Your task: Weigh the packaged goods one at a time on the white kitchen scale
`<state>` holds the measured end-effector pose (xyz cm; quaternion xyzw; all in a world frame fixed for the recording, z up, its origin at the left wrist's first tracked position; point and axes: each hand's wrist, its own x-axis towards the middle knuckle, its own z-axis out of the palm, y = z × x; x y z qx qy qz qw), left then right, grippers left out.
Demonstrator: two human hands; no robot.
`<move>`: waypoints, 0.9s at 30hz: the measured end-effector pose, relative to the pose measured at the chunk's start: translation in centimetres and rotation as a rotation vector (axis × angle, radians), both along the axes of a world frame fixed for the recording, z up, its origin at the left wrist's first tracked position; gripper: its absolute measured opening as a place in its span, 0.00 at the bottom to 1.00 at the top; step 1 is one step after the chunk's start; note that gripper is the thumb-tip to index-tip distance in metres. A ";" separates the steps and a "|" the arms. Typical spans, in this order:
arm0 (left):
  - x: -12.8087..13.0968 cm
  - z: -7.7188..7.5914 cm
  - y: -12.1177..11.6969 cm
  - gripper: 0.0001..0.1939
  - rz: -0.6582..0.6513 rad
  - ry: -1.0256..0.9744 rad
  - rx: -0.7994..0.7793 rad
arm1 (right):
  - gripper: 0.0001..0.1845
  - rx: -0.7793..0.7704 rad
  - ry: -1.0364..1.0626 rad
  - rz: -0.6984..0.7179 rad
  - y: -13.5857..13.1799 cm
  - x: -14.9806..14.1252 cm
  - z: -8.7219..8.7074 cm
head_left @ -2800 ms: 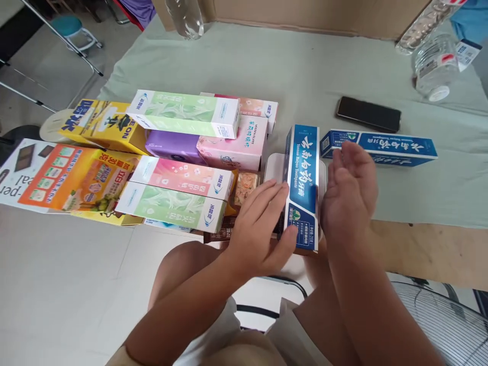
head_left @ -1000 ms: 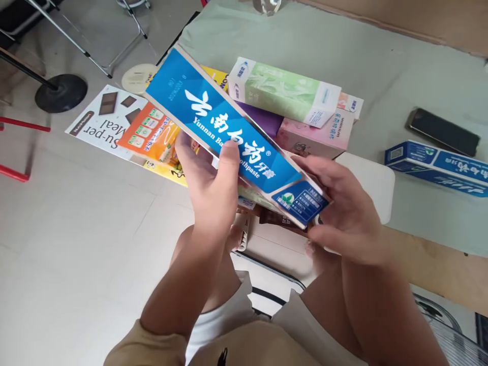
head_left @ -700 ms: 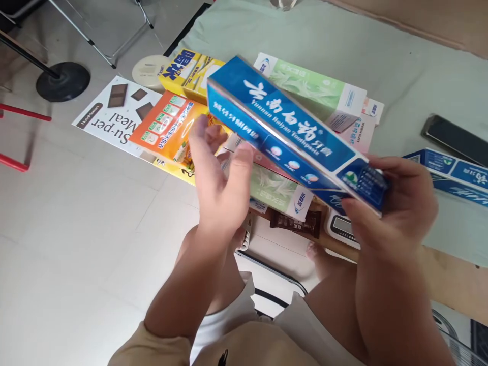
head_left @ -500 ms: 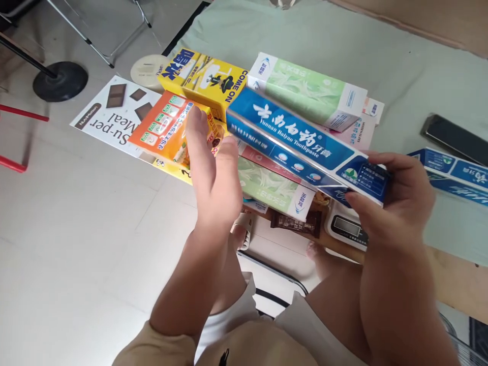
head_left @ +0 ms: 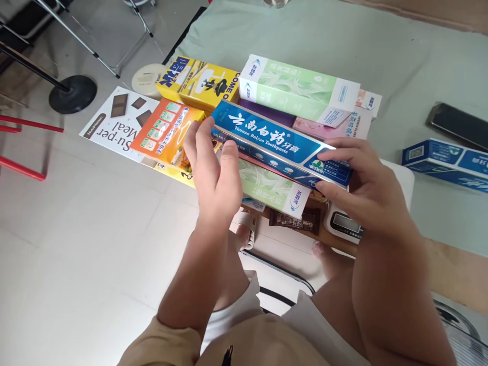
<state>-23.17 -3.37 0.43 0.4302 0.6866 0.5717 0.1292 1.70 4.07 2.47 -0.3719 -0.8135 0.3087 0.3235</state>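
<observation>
A long blue toothpaste box (head_left: 267,138) lies across the top of a pile of cartons. My right hand (head_left: 366,188) grips its near right end, fingers curled round it. My left hand (head_left: 213,168) is at the box's left end with fingers stretched out, fingertips touching its side. Under the blue box are a green carton (head_left: 274,188), a pink carton, a purple one and another green carton (head_left: 301,91) on top at the back.
A yellow box (head_left: 198,84) and an orange box (head_left: 168,132) lie left of the pile. A small scale (head_left: 343,223) and a brown snack bar (head_left: 293,221) sit at the near edge. A second blue toothpaste box (head_left: 446,160) and a phone (head_left: 457,124) lie right.
The blue toothpaste box was lifted off the scale, turned in both hands, and has come down onto the pile of cartons. My left hand let go and now rests open at its left end.
</observation>
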 end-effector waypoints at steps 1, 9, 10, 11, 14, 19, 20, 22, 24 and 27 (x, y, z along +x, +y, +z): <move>0.1 -0.1 0.0 0.24 0.017 0.020 0.011 | 0.17 0.009 -0.005 -0.010 0.0 0.0 -0.1; -0.6 -1.8 1.0 0.20 -0.001 0.112 0.218 | 0.20 0.034 0.032 -0.055 -0.6 -0.6 -1.1; -0.7 -1.8 1.1 0.19 0.003 0.121 0.249 | 0.22 0.036 0.048 -0.070 -0.8 -0.5 -1.0; -0.7 -1.7 1.2 0.18 0.004 0.134 0.279 | 0.23 0.042 0.067 -0.094 -1.0 -0.3 -0.9; 0.5 -0.9 1.2 0.16 -0.008 0.209 0.400 | 0.20 0.077 0.156 -0.185 -1.4 1.1 -0.1; 6.8 0.5 0.6 0.12 -0.166 0.200 0.644 | 0.14 0.057 0.324 -0.358 -1.4 5.4 0.4; 8.4 0.6 0.3 0.13 -0.228 0.172 0.704 | 0.14 0.047 0.358 -0.397 -1.2 6.5 0.2; 11.7 0.8 -0.5 0.19 -0.391 0.155 0.762 | 0.12 0.023 0.428 -0.477 -0.6 8.8 -0.7; 14.9 1.0 -0.9 0.22 -0.580 0.201 0.677 | 0.11 -0.044 0.528 -0.586 0.2 11.2 -2.0; 20.0 0.9 0.4 0.19 -0.760 0.316 0.496 | 0.12 -0.343 0.795 -0.786 1.3 14.5 -4.5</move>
